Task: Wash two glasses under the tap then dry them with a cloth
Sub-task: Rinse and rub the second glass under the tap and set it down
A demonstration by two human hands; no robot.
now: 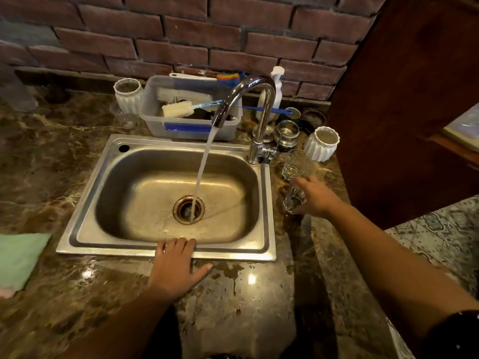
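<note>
Two clear glasses stand on the marble counter right of the sink (166, 244): the near glass (294, 200) under the right hand (315, 196), the far glass (295, 164) behind it. The right hand's fingers curl on the near glass, apparently at pick-up; next it must reach the water stream (203, 164). The left hand (176, 265) lies flat and empty on the sink's front rim. A green cloth (18, 260) lies left.
</note>
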